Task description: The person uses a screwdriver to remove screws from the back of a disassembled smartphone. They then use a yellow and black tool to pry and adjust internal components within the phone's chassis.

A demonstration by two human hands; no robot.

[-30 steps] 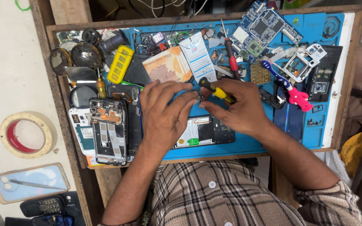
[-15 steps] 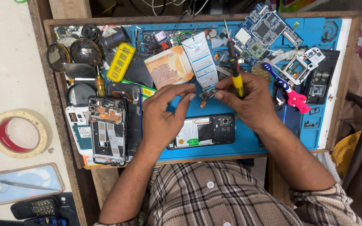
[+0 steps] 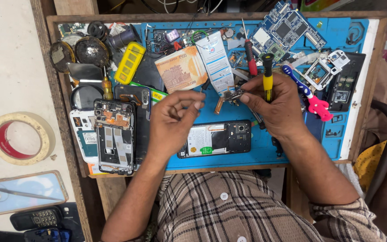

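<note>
An opened phone [image 3: 214,138], its back removed, is being left lying on the blue mat [image 3: 265,148] just below both sets of fingers. The left hand [image 3: 174,121] is being held above it, fingers curled loosely together and clamped on nothing. A small circuit part [image 3: 232,94] is being pinched between thumb and forefinger of the right hand [image 3: 279,105] (a yellow-handled screwdriver [image 3: 268,76] is being gripped upright by the remaining fingers). Beyond the fingertips, a folded leaflet [image 3: 215,61] and a large blue circuit board [image 3: 286,32] are being kept farther back.
</note>
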